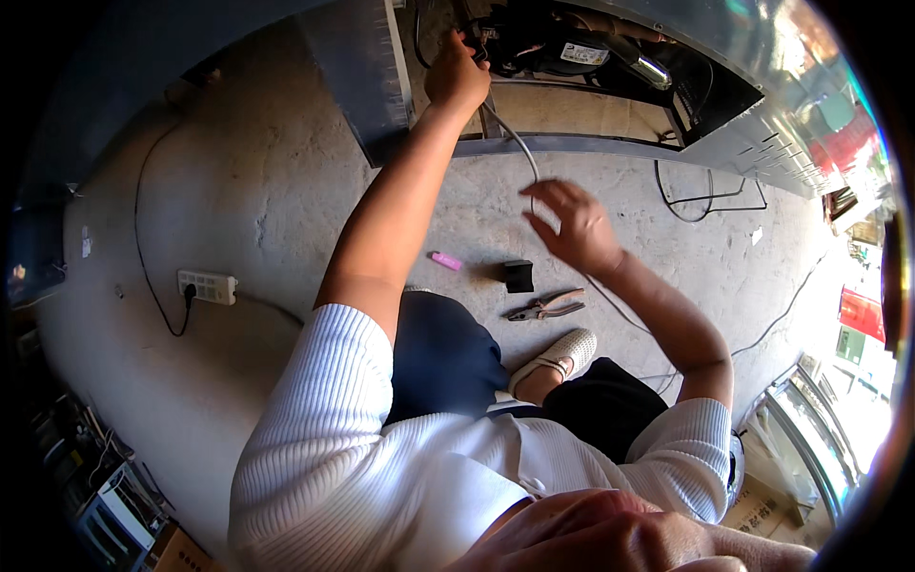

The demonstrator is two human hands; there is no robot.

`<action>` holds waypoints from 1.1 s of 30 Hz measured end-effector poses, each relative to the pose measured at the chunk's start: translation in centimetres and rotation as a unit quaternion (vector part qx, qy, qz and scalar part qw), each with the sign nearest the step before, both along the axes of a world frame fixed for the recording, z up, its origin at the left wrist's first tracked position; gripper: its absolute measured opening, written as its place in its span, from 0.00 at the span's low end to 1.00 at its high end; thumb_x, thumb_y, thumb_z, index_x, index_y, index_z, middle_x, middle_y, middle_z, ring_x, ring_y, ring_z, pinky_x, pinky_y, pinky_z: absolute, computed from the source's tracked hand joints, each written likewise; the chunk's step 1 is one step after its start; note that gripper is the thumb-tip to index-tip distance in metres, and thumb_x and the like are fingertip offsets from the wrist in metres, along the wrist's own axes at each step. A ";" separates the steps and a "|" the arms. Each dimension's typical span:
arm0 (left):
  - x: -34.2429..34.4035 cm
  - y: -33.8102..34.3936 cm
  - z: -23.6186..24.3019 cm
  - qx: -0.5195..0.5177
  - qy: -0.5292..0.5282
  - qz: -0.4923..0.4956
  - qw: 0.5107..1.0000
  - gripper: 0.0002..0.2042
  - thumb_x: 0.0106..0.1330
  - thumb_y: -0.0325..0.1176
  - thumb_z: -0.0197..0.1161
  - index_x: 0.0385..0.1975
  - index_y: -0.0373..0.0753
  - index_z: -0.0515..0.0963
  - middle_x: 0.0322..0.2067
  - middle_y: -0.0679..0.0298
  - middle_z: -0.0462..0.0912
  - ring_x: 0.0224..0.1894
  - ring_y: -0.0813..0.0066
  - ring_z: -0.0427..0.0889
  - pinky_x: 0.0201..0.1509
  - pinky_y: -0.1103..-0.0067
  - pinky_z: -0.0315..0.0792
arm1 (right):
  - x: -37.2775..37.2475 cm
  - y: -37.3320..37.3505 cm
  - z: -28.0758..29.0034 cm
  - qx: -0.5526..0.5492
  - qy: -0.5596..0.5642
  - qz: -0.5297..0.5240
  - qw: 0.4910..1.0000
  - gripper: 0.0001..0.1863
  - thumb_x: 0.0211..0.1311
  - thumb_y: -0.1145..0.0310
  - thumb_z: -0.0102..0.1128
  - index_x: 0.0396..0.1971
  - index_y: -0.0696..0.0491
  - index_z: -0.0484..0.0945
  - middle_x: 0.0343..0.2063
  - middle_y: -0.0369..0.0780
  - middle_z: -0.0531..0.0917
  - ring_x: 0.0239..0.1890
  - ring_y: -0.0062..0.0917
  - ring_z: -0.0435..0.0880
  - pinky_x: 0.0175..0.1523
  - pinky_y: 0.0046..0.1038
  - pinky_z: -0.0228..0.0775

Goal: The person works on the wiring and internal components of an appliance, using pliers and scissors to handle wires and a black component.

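Observation:
At the opening of a metal appliance's lower compartment (562,112), my left hand (457,76) is closed around a black cable (417,43); its fingertips are partly hidden against the dark parts. Just below that hand, a grey cable (515,136) comes out of the compartment and runs down over the floor. My right hand (579,227) hovers beside this cable, thumb and fingers apart, slightly blurred by motion. Inside the compartment sits a black compressor (543,52) with a white label. Pliers (548,305) with worn handles lie near my foot, beside a small black box-shaped piece (518,276).
A pink object (445,260) lies on the concrete floor. To the left, a white power strip (207,287) has a black plug in it. A bent black wire (710,198) rests at the right below the vented panel (762,153). A cardboard box (762,510) stands at lower right.

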State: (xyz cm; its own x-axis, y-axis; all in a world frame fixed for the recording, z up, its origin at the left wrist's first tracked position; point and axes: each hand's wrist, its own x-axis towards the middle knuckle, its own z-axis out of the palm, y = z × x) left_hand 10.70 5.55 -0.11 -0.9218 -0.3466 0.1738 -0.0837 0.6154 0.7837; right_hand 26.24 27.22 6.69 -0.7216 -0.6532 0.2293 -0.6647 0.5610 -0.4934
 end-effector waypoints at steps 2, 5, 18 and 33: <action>-0.2 -0.1 0.5 -0.002 -0.012 0.004 1.000 0.25 0.56 0.39 0.71 0.52 0.39 0.71 0.42 0.61 0.86 0.47 0.55 0.84 0.48 0.63 0.76 | -2.3 -1.6 2.1 -0.047 -0.008 -0.012 0.999 0.11 0.59 0.72 0.62 0.42 0.54 0.79 0.39 0.44 0.82 0.42 0.42 0.82 0.47 0.38 0.76; -1.3 -0.8 -0.2 0.002 -0.050 0.001 0.999 0.20 0.57 0.40 0.70 0.49 0.43 0.79 0.40 0.60 0.87 0.46 0.57 0.85 0.48 0.64 0.77 | -5.5 -4.6 2.3 -0.101 -0.019 -0.052 0.993 0.12 0.62 0.75 0.56 0.46 0.55 0.78 0.40 0.46 0.81 0.43 0.42 0.82 0.47 0.38 0.76; -1.7 -0.7 0.3 -0.138 -0.097 0.027 0.985 0.12 0.63 0.31 0.62 0.45 0.37 0.79 0.45 0.49 0.81 0.47 0.50 0.84 0.45 0.59 0.81 | -17.2 -10.3 -6.2 -0.256 -0.314 -0.173 0.898 0.15 0.67 0.77 0.50 0.51 0.58 0.77 0.44 0.40 0.84 0.45 0.26 0.84 0.49 0.31 0.77; 1.6 -2.5 4.1 -0.090 -0.064 -0.012 0.994 0.12 0.58 0.27 0.61 0.43 0.39 0.78 0.43 0.51 0.84 0.48 0.54 0.83 0.50 0.66 0.76 | -20.5 -13.9 -9.7 -0.496 -0.501 -0.084 0.705 0.13 0.66 0.81 0.45 0.46 0.56 0.75 0.40 0.45 0.81 0.41 0.33 0.81 0.49 0.33 0.75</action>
State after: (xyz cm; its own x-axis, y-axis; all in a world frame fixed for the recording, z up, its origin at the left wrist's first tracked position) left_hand 12.29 3.09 4.03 -0.9477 -0.2986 0.1124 -0.1588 0.7472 0.6454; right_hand 5.79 13.28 -3.05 -0.8941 -0.4157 -0.1668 0.3302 -0.3601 -0.8725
